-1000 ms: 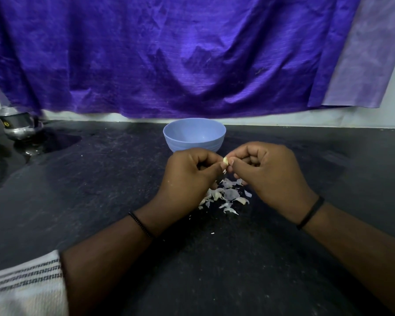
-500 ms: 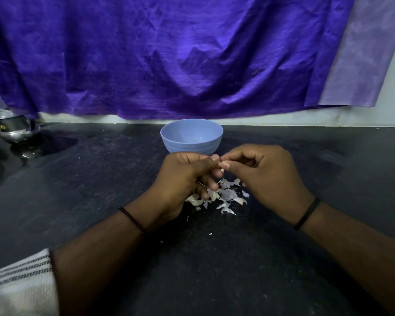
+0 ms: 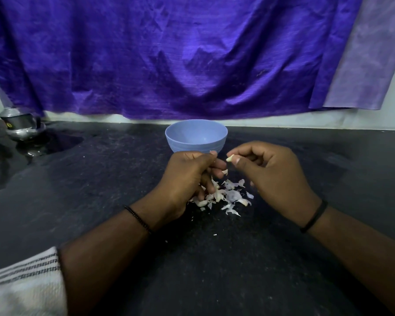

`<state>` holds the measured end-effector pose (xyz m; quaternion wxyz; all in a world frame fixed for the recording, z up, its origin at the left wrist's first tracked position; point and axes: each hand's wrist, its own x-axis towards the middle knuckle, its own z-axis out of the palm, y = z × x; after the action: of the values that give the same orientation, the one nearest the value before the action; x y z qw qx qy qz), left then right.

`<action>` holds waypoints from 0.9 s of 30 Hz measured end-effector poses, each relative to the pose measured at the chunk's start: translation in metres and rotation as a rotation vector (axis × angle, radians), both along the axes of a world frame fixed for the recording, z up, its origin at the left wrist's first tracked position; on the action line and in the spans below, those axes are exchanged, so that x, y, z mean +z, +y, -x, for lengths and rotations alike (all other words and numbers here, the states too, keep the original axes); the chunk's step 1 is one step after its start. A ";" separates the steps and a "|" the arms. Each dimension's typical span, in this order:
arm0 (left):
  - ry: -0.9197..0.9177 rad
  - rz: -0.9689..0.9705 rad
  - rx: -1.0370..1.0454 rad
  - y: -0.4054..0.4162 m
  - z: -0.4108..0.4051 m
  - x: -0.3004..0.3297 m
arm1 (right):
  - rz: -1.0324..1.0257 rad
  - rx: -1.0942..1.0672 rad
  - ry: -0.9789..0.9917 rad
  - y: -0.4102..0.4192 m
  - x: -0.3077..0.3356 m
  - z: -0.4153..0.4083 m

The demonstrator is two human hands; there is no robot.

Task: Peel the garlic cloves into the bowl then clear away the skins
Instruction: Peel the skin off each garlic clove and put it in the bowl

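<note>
Here, your right hand (image 3: 276, 176) pinches a small pale garlic clove (image 3: 229, 158) just in front of the light blue plastic bowl (image 3: 196, 138).

Your thumb and forefinger hold the clove in a narrow grip, raised above the dark speckled stone bench (image 3: 100, 179) and apart from your left hand (image 3: 187, 179). That left hand's fingers are curled, with a pale scrap of skin (image 3: 224, 171) at their tips; you cannot tell whether they grip it. Below and between your hands, a loose heap of papery white garlic skins (image 3: 226, 197) lies on the bench. A shiny metal pot (image 3: 21, 126) stands at the far left, under the hanging purple cloth (image 3: 169, 53).
</note>
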<state>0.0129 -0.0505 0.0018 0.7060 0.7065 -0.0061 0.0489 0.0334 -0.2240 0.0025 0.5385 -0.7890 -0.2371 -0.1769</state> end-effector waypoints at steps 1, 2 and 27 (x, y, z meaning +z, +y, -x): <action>-0.006 -0.042 0.055 0.001 -0.002 -0.001 | -0.024 0.003 0.038 0.000 0.000 -0.002; -0.021 -0.090 0.110 0.003 -0.003 -0.001 | -0.039 0.004 0.068 0.000 -0.001 -0.003; -0.203 -0.640 0.341 0.020 -0.016 -0.005 | 0.162 -0.139 -0.014 0.056 0.043 -0.075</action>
<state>0.0290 -0.0306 -0.0029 0.4272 0.8738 0.0267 0.2310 0.1088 -0.1683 0.0451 0.4579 -0.8431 -0.1992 -0.1996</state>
